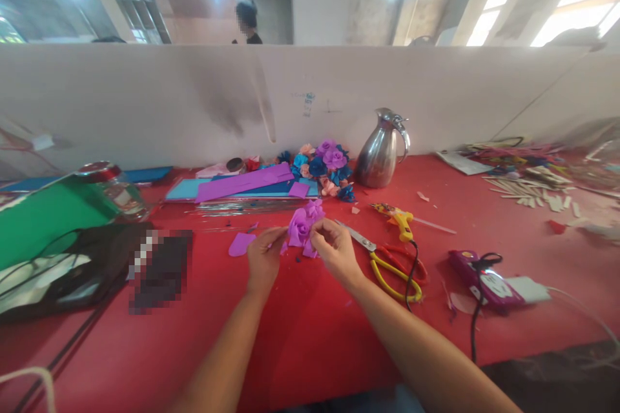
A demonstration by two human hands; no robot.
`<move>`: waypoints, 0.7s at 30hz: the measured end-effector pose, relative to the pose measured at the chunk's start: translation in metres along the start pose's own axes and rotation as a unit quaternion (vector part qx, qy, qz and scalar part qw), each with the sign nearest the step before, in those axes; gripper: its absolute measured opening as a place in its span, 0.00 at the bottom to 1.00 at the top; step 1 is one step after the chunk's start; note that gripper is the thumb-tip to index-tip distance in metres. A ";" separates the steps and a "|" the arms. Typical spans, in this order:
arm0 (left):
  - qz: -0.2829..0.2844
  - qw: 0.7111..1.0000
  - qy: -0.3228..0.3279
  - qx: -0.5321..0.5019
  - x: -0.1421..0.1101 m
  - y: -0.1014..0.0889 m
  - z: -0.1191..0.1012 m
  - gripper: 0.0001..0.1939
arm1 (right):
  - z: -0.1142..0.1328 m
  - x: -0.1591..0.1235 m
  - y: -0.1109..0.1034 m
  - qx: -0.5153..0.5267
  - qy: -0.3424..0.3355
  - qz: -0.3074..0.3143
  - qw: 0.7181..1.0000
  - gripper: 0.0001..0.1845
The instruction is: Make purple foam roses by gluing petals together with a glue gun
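Note:
A purple paper flower (299,226) is held between my two hands over the red table. My left hand (265,258) pinches it from the left side, fingertips together. From the right, my right hand (335,250) pinches its edge with thumb and fingers. Further purple petals lie just behind and below the flower, partly hidden by it. A loose purple petal (241,244) rests left of my left hand. Scissors with red and yellow handles (394,271) lie right of my right hand, their blades pointing toward it.
Behind are purple paper strips (245,182), a heap of finished paper flowers (327,164) and a steel jug (380,151). At right sit a yellow glue gun (403,222), a purple power strip (487,281) and wooden sticks (527,187). A jar (113,190) stands left.

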State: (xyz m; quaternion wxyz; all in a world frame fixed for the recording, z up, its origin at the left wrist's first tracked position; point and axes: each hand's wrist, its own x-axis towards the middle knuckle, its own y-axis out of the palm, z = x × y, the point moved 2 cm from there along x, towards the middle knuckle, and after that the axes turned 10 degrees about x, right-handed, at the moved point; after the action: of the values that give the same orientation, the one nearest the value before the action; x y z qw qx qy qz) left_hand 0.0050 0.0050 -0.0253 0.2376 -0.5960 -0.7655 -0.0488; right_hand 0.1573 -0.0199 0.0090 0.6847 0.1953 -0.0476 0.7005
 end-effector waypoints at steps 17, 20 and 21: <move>0.021 0.992 -0.077 -0.095 -0.001 0.004 0.001 0.08 | 0.000 0.001 0.001 0.042 0.035 -0.014 0.998 0.07; 0.033 0.990 -0.080 -0.109 -0.001 0.005 0.001 0.08 | 0.000 0.001 0.003 0.020 0.042 0.001 0.999 0.07; 0.034 0.989 -0.085 -0.115 -0.001 0.005 0.000 0.08 | -0.001 0.001 0.003 0.017 0.039 0.001 0.999 0.06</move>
State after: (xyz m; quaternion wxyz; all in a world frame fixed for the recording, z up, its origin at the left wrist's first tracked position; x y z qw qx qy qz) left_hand 0.0095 0.0052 -0.0272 0.1029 -0.6468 -0.7517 -0.0772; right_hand 0.1547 -0.0193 0.0091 0.6822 0.1791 -0.0092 0.7088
